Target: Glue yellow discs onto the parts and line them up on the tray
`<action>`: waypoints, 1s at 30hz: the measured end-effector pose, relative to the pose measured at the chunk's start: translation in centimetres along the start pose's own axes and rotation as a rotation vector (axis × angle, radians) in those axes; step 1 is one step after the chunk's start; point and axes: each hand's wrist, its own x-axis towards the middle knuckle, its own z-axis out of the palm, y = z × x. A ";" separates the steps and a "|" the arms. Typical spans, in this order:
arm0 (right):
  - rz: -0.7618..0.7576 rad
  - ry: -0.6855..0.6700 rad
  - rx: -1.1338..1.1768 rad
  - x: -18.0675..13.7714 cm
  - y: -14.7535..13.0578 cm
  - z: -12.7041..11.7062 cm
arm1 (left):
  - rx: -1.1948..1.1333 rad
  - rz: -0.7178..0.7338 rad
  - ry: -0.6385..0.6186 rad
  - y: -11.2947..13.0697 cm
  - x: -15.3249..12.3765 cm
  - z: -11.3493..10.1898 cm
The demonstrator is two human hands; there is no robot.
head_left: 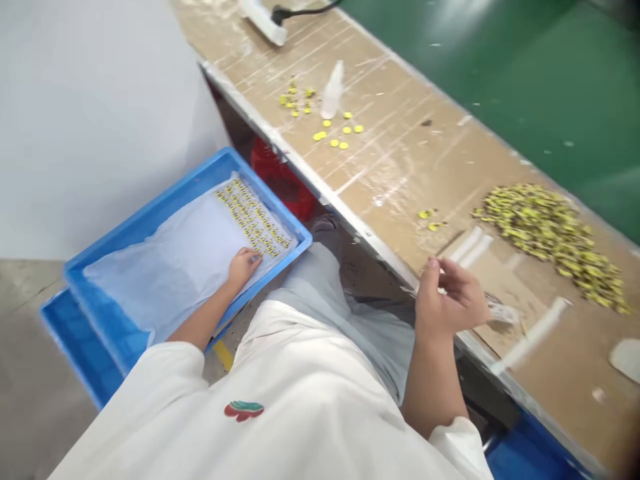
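While the left hand (243,267), fingertips nearly together, seems to be setting yellow pieces (257,230) in rows along the right edge of the blue tray (150,217), calling next for a tidy release, the right hand (447,297) hovers half-curled over the workbench (385,167) edge, either grip's contents indistinct.

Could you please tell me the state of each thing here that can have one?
Sheet: spread, wrinkled
Upper tray: stacked, lined
Lower tray: partly covered
Yellow rows: laid on the sheet
Yellow pile: heaped
Loose discs: scattered
Bottle: upright
Plug: apparently in the strip
Left hand: at the yellow rows, grip unclear
Right hand: fingers curled, grip unclear
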 end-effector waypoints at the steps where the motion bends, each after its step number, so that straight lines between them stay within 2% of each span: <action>1: 0.007 0.054 -0.027 1.3 0.4 -0.2 | 0.006 0.016 0.006 0.0 0.2 0.1; 3: 0.032 0.015 -0.061 3.8 1.5 -0.2 | 0.015 0.043 0.018 0.1 0.6 0.2; 5: 0.057 -0.100 -0.106 6.1 2.4 0.2 | 0.020 0.061 0.029 0.3 0.8 0.3; 9: 0.045 -0.198 -0.138 9.3 3.4 1.9 | 0.010 0.054 0.050 0.7 0.7 0.2; 13: 0.000 -0.253 -0.088 10.9 3.1 3.7 | -0.013 0.034 0.080 1.0 0.4 0.0; 18: -0.064 -0.302 -0.118 12.0 2.9 5.1 | -0.076 0.004 0.177 1.9 -0.2 -1.1; 21: -0.022 -0.339 -0.081 12.5 2.9 5.3 | -0.128 -0.010 0.241 3.4 -0.4 -2.1; 23: 0.074 -0.354 0.025 12.4 2.3 5.1 | -0.160 -0.012 0.280 5.1 -0.6 -2.9; 26: 0.279 -0.413 0.359 10.2 -0.4 4.8 | -0.336 0.030 0.310 8.8 -1.3 -4.0; 28: 0.365 -0.591 0.589 7.1 -2.9 4.7 | -0.600 0.093 0.258 11.6 -2.1 -4.4; 30: 0.427 -0.804 0.724 3.2 -5.4 5.0 | -0.807 0.120 0.137 14.0 -3.0 -4.5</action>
